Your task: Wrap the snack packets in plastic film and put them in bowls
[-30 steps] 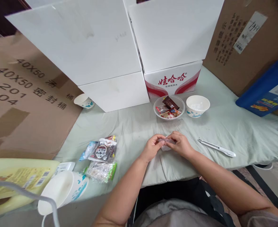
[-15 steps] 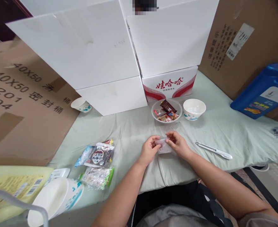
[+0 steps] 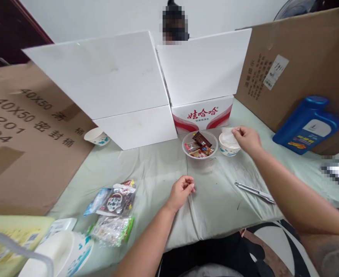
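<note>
My right hand (image 3: 246,139) reaches out over a white paper bowl (image 3: 228,149) and pinches a small clear wrapper (image 3: 228,137) above its mouth. Just left of it stands a clear bowl (image 3: 200,145) holding several wrapped snacks. My left hand (image 3: 181,191) rests on the pale green cloth (image 3: 158,169) with its fingers loosely curled and nothing in it.
A utility knife (image 3: 254,192) lies on the cloth to the right. Snack bags (image 3: 113,202) lie at the left, by stacked paper bowls (image 3: 68,254). White boxes (image 3: 146,92), brown cartons (image 3: 28,134) and a blue jug (image 3: 308,125) ring the cloth. One more paper cup (image 3: 97,136) stands back left.
Both hands held the clear wrapper together in front of me. Now my right hand has carried it to the white bowl and my left hand has let go.
</note>
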A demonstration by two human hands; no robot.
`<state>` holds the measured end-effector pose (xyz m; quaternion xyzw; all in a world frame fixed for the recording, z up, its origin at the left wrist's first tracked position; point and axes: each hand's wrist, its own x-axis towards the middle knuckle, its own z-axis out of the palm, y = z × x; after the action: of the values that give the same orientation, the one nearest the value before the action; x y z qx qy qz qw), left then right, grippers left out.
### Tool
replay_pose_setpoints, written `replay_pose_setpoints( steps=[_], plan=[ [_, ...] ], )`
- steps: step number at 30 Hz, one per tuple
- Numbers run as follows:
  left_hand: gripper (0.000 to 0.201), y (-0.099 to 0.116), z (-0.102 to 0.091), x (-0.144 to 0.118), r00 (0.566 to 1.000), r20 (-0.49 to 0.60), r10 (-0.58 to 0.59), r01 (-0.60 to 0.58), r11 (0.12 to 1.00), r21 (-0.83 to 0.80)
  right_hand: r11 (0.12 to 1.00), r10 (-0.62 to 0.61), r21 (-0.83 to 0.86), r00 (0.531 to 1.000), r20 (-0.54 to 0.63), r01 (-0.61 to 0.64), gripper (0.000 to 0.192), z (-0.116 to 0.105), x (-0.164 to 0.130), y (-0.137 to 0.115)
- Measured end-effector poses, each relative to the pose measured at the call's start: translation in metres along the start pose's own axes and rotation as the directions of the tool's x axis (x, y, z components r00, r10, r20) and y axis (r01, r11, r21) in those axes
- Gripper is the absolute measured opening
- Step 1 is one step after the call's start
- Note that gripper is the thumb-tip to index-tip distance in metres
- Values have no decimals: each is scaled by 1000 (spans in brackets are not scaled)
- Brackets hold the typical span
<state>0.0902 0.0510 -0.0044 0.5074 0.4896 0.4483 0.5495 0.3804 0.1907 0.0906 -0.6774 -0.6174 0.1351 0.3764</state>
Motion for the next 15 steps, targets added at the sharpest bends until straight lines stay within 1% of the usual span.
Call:
replay_pose_setpoints(
  steps=[2, 3, 4, 5, 6, 7, 9, 10, 11, 12, 13, 15],
  plan=[
    [29, 0, 1, -1, 1000, 8, 13, -13, 1000, 13, 961, 26, -276, 996, 87, -1, 31, -9, 24, 9],
    [30, 0, 2, -1, 1000, 4, 19, -19, 1000, 14, 931, -8, -362, 996, 89, 40, 35, -12, 29, 12],
    [31, -1, 2, -1, 1000, -3, 24, -24, 1000, 15, 908, -89, -408, 995, 42, 98, 40, -14, 30, 16],
    [31, -2, 1, 0, 1000, -7, 29, -29, 999, 18, 892, -177, -420, 984, 14, 166, 44, -15, 25, 19],
    [31, -3, 1, 1, 999, -10, 34, -34, 999, 23, 892, -226, -406, 974, -15, 201, 46, -16, 17, 23],
    [31, -4, 0, 2, 999, -11, 39, -38, 999, 30, 897, -244, -384, 970, -21, 218, 46, -18, 5, 27],
    [29, -7, 1, 3, 999, -8, 50, -49, 997, 52, 931, -198, -307, 980, 37, 199, 44, -22, -27, 40],
    [28, -8, 2, 3, 998, -5, 56, -56, 996, 68, 946, -170, -264, 981, 98, 191, 43, -24, -47, 48],
    [25, -8, 4, 3, 998, -1, 65, -64, 994, 88, 950, -167, -233, 970, 175, 205, 41, -26, -68, 57],
    [23, -7, 5, 2, 997, 1, 75, -74, 991, 108, 948, -177, -225, 959, 222, 226, 39, -27, -89, 68],
    [20, -5, 7, 0, 996, 2, 84, -83, 989, 123, 940, -190, -234, 952, 241, 247, 39, -29, -109, 79],
    [14, 4, 6, -7, 988, -2, 155, -151, 965, 216, 913, -201, -311, 954, 224, 265, 38, -31, -145, 101]
  ],
)
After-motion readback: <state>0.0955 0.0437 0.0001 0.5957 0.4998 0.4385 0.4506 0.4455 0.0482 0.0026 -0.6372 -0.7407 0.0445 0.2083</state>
